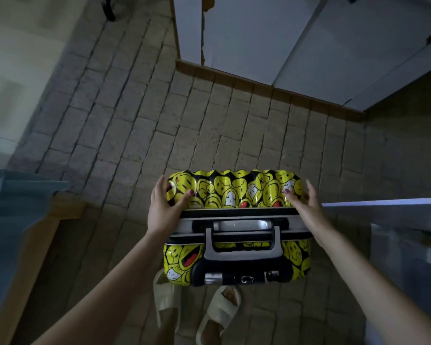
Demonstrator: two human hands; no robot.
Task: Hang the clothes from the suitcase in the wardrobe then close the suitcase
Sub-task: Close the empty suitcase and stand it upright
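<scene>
Both hands clamp the closed smiley-print suitcase (235, 192): left hand (163, 207) and right hand (302, 202) grip its ends, fingers curled round.

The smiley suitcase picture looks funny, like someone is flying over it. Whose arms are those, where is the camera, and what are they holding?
The camera sits on a person's head and looks down, so you see their own arms. The left hand and the right hand hold the two ends of a yellow smiley suitcase. It stands upright and closed on the tiled floor. Its grey handle points up at the camera. Below are the person's pale slippers. The white doors ahead look like the wardrobe.
</scene>
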